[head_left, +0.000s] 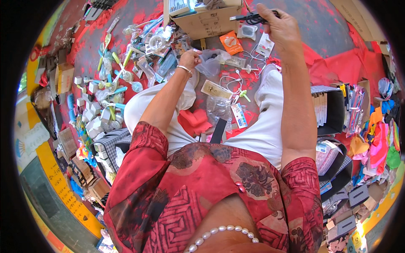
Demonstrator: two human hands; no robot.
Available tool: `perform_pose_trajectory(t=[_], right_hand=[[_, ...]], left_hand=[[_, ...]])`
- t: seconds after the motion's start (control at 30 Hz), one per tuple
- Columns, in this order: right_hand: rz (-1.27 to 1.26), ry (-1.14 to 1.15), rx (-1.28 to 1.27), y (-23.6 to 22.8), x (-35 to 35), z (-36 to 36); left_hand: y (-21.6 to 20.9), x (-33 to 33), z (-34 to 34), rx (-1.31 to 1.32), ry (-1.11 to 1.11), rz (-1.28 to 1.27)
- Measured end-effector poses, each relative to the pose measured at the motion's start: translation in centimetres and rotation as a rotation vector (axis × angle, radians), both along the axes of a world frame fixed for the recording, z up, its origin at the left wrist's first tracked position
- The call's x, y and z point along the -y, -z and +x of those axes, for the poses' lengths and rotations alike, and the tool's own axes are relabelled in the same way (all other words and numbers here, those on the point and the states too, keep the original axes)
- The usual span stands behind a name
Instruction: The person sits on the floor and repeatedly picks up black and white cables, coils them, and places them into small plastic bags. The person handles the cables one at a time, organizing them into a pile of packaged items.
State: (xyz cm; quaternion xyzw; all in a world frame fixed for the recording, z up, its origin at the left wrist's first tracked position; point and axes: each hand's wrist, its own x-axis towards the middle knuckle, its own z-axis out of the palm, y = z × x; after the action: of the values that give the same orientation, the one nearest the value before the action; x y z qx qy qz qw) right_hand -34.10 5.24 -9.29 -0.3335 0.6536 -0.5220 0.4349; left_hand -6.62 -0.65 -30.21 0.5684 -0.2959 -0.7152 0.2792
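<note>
My right hand (pixel 280 26) is raised at the far side, its fingers closed round a coiled black cable (pixel 254 18) with a plug end pointing left. Closed in a grip, my left hand (pixel 189 60) is at the edge of a translucent plastic bag (pixel 207 66), which spreads out to its right. Just below the cable lie an orange packet (pixel 231 42) and a small clear-bagged item (pixel 247 31). A white cable (pixel 230 80) rests between my legs, with another white-corded packet (pixel 265 45) near my right wrist.
A cardboard box (pixel 206 23) holding goods stands at the far middle. Long-handled brushes (pixel 122 67) and small white boxes (pixel 95 107) are heaped on the left. Dark bins (pixel 331 111) of packets line the right, beside colourful cloth pieces (pixel 379 143). Red sheeting (pixel 341 65) covers part of the floor.
</note>
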Motion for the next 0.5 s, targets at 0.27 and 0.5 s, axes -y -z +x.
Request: perform_pose_trajectory(t=[0.27,0.5], right_hand=[[-0.158,-0.093,-0.174,0.6,-0.6,2.1],[-0.061,-0.147,-0.410,2.9,-1.2,5.2]], left_hand=[[-17.7,-2.6,-2.4,-0.190,0.294,-0.250],[-21.3,-2.3,-3.2,-0.222,0.383,-0.450]])
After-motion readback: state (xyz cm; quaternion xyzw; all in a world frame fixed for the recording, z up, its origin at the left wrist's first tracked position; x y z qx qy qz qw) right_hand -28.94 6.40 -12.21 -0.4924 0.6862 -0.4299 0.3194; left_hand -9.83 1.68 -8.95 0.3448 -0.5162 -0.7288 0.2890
